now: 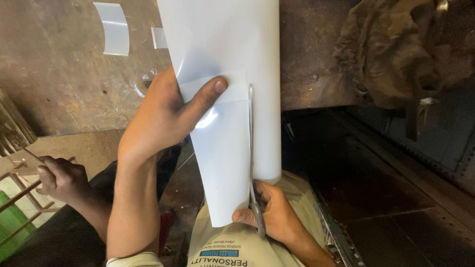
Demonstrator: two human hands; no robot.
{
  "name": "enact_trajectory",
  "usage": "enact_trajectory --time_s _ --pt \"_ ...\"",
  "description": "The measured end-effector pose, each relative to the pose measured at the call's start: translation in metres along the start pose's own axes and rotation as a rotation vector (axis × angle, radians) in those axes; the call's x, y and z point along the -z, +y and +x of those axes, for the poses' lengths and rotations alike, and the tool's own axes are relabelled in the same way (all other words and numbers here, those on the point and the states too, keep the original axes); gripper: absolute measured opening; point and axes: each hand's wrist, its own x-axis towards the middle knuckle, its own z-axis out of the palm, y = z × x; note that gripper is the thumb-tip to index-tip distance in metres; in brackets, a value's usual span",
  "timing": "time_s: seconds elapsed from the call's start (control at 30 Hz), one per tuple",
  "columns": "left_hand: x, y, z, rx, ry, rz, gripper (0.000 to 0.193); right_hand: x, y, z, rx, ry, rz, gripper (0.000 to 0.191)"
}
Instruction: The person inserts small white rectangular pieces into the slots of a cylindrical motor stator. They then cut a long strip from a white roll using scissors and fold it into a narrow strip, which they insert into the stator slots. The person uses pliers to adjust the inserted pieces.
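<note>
A large white glossy sheet [222,34] hangs from the top of the view down over my lap. My left hand [156,118] grips its left edge, thumb pressed flat on the front. My right hand [279,215] is closed on a pair of scissors [251,148] whose thin blades run straight up a cut in the sheet. Left of the cut, a narrow strip [222,168] hangs loose under my left thumb.
A worn brown workbench [64,74] carries two small curved white offcuts [115,28] [159,37]. A heap of dirty brown cloth [396,49] lies at the top right. At the lower left, another person's hand [62,178] rests on a wooden frame [20,193].
</note>
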Motion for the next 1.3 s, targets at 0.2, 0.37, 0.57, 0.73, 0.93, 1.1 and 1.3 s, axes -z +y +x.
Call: enact_trajectory --time_s 0.2,0.37,0.57,0.73,0.93,1.1,1.3 --pt "0.001 0.002 -0.005 -0.064 -0.013 0.025 0.024 0.003 -0.010 -0.003 0.196 -0.036 0.002 0.104" --pt "0.000 0.003 -0.006 0.035 -0.036 -0.006 0.024 0.006 -0.024 -0.002 0.161 -0.042 0.014 0.099" --pt "0.004 0.000 -0.010 -0.009 -0.039 -0.028 0.026 0.006 -0.020 0.000 0.053 0.012 -0.070 0.093" --pt "0.002 -0.007 -0.014 0.045 -0.049 -0.061 0.029 0.004 -0.021 -0.011 0.159 -0.054 -0.078 0.085" --pt "-0.008 -0.006 -0.029 0.143 -0.058 -0.251 0.038 0.006 -0.047 -0.017 0.019 -0.023 -0.024 0.068" --pt "0.003 -0.008 -0.020 0.227 0.006 -0.316 0.047 0.001 -0.053 -0.013 -0.079 0.022 -0.077 0.063" --pt "0.019 -0.015 -0.003 0.262 0.087 -0.179 0.049 -0.004 -0.042 -0.009 -0.084 -0.053 -0.107 0.065"
